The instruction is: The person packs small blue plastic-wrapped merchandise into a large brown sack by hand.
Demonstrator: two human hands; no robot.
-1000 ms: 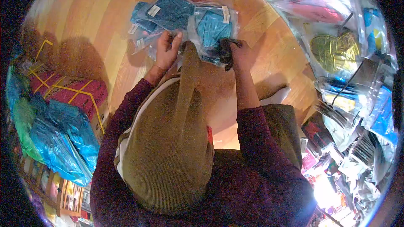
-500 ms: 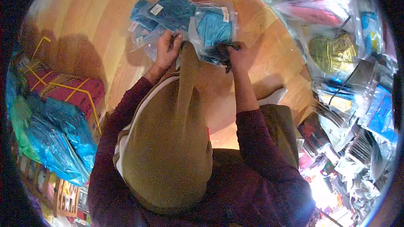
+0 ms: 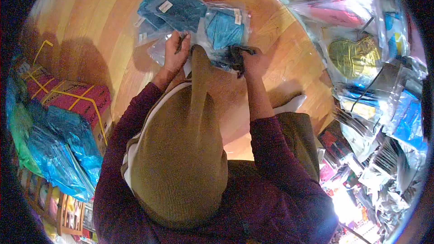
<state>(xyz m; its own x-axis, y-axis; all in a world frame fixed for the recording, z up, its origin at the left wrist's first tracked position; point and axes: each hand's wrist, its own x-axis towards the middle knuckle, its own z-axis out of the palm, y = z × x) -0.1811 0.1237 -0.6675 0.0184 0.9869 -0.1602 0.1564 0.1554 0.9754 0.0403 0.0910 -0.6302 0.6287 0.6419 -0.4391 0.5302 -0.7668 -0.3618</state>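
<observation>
On the wooden floor lie several clear plastic packets with blue folded fabric inside: a middle packet, a right packet and a left packet. Small white labels show on them. My left hand is closed at the lower edge of the middle packet, its fingertips pinched; what they hold is not clear. A crumpled black piece, which looks like thin cloth, is gripped in my right hand, just below the right packet. My raised knee stands between the hands.
At left sit a red carton bound with yellow strap and a blue plastic bag. Along the right are piled plastic-wrapped items, among them a yellow-gold packet and a blue packet. My foot rests on the floor.
The packets and both hands appear slightly further left, along with a small shift of the whole view. My right hand still grips the black piece; my left hand stays pinched.
</observation>
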